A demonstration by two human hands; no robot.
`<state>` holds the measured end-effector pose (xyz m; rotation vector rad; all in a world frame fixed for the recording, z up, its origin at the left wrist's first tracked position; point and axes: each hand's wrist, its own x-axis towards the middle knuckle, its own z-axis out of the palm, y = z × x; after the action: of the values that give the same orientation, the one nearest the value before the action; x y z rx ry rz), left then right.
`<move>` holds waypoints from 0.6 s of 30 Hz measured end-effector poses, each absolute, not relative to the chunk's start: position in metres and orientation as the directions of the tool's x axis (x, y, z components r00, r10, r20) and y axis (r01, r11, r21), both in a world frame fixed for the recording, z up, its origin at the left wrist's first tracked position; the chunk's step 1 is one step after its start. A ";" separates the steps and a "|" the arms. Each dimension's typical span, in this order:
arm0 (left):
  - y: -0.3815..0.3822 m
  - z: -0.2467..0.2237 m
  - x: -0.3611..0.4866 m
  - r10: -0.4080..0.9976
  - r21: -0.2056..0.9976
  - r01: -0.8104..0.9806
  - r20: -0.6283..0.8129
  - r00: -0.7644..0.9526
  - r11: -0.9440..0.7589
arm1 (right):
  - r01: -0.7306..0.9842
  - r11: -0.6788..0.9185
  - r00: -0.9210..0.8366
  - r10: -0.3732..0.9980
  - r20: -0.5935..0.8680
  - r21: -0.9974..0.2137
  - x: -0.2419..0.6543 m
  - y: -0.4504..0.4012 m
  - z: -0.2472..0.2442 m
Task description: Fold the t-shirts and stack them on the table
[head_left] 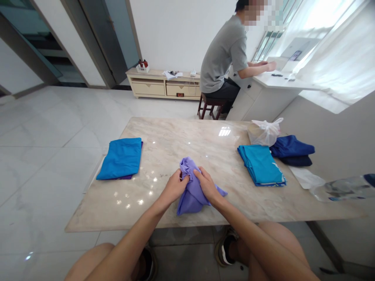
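A crumpled light-purple cloth [192, 199] is bunched up at the middle of the marble table's near side, one narrow end trailing to the right. My left hand [176, 185] grips its gathered upper part from the left, with the thumb pressed on the folds. From the other side my right hand [206, 182] pinches the same bunch, thumb and fingers closed on it. The folds hide some of my fingertips. At the left lies a folded blue cloth [121, 159] with a purple edge [126, 177] showing beneath it. To the right rests a folded turquoise cloth stack [261, 164].
Behind the turquoise stack are a white plastic bag [266, 132] and dark-blue cloth [291, 148]. A clear plastic bottle [345, 188] lies at the table's [175, 132] right end. Beyond, a person [222, 54] sits on a stool [211, 102] at a white desk [285, 81].
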<state>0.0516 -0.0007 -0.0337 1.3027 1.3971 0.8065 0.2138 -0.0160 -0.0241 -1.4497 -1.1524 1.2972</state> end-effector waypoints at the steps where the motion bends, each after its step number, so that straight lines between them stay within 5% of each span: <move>1: -0.001 -0.034 0.052 0.970 0.938 0.291 -0.224 0.097 0.187 | 0.101 -0.213 0.045 0.977 -0.210 -0.972 0.214 -0.016 -0.024; 18: -0.003 -0.033 0.057 0.972 0.929 0.326 -0.215 0.097 0.173 | 0.096 -0.225 0.041 0.974 -0.222 -0.970 0.218 -0.018 -0.025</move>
<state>0.0574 -0.0030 -0.0332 1.3421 1.4231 0.7954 0.2177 -0.0180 -0.0251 -1.4642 -1.1452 1.3018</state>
